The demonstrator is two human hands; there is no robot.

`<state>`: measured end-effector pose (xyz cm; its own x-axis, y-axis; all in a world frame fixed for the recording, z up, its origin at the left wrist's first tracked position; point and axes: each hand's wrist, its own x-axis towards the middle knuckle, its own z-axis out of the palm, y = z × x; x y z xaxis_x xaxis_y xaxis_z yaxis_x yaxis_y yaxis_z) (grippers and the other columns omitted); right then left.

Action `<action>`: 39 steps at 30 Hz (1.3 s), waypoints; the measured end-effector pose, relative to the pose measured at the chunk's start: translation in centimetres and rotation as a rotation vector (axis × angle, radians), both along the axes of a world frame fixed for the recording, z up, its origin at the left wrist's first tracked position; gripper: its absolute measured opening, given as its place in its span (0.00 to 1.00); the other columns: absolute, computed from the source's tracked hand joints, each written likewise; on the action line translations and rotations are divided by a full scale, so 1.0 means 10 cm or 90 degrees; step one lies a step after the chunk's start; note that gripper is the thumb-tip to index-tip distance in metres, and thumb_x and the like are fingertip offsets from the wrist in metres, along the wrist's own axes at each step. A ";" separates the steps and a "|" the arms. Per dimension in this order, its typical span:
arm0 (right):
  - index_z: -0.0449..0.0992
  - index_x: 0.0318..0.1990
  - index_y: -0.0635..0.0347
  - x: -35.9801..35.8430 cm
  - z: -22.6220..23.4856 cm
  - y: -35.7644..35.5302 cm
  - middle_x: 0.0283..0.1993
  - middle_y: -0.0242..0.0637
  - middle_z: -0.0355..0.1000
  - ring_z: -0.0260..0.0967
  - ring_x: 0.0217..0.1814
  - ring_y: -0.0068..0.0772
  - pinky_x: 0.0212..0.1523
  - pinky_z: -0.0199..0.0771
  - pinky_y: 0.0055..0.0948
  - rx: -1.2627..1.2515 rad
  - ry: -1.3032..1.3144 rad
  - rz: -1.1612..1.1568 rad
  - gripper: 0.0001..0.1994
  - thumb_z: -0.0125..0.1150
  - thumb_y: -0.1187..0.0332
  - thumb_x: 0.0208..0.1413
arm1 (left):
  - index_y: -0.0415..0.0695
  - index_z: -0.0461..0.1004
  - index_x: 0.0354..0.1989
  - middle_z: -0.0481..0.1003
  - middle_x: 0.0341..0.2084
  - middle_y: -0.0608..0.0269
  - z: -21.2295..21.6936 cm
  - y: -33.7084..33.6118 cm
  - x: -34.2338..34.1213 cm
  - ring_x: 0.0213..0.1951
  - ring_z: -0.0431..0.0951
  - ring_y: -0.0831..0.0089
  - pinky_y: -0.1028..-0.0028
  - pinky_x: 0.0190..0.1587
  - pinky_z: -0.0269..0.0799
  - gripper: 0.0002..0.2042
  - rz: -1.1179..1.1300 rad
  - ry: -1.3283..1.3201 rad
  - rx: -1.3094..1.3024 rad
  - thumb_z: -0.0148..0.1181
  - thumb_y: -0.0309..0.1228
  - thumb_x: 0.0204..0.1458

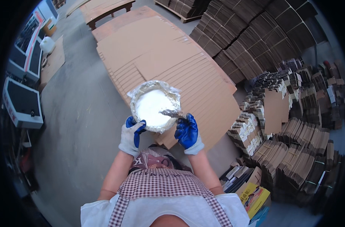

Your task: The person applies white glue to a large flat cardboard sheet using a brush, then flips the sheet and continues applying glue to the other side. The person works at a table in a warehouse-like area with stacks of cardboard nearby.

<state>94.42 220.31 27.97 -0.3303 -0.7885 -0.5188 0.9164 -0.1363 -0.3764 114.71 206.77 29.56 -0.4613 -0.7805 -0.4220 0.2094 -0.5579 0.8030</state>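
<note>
Workshop floor, grey and smooth (79, 90); long table (108, 31) running away from the wearer, topped with brown cardboard sheets (153, 45), the nearer ones fanned so their edges show as close parallel lines. Second wooden table (104, 8) beyond the far end. Right side: tall strapped stacks of flat cardboard (252, 34) near the table's far right edge, lower bundles (293, 159) nearer the wearer, a yellow box (253, 198) at lower right. Left side: grey-and-dark machine (23, 106), a white jug (47, 44) farther up. Room to move: broad strip of floor between the table's left edge and the machine; on the right the passage narrows between sheets and bundles. Foil-lined bowl (175, 97) sits in view over the near left edge of the sheets, white contents (151, 108) inside; whether its base touches the cardboard, cannot tell. Both forearms reach forward from the body, elbows low, hands either side of the bowl's near rim, in white gloves with blue palms. Left hand (131, 136) grips the bowl at its lower left, thumb toward the rim. Right hand (188, 132), palm side up, fingers curled, pinches the end of a dark flat tool (170, 113), which points left across the rim, tip over the white contents. Checked apron (153, 183) below.
</note>
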 end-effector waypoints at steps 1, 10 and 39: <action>0.76 0.35 0.52 0.04 -0.02 0.02 0.31 0.29 0.75 0.68 0.26 0.23 0.21 0.66 0.24 0.015 -0.011 -0.015 0.16 0.59 0.49 0.61 | 0.40 0.73 0.42 0.77 0.34 0.62 -0.01 -0.03 0.00 0.32 0.78 0.73 0.72 0.38 0.75 0.09 -0.013 0.006 0.002 0.61 0.25 0.53; 0.75 0.33 0.50 0.38 -0.09 0.20 0.30 0.26 0.74 0.66 0.23 0.15 0.19 0.65 0.18 -0.036 -0.157 -0.046 0.15 0.63 0.49 0.60 | 0.39 0.73 0.44 0.78 0.35 0.61 -0.01 0.02 0.09 0.35 0.79 0.72 0.72 0.37 0.77 0.11 -0.064 0.002 -0.011 0.61 0.25 0.54; 0.76 0.44 0.55 0.80 0.15 0.45 0.35 0.28 0.76 0.69 0.26 0.15 0.27 0.68 0.18 -0.350 -0.313 -0.172 0.15 0.63 0.54 0.60 | 0.44 0.73 0.39 0.76 0.30 0.65 -0.26 -0.33 -0.04 0.32 0.77 0.73 0.74 0.35 0.73 0.08 -0.106 0.110 0.031 0.62 0.24 0.51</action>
<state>102.44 224.83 29.46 -0.3808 -0.8996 -0.2136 0.8688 -0.4272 0.2503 114.30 203.47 26.93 -0.6506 -0.6682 -0.3610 0.2425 -0.6332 0.7350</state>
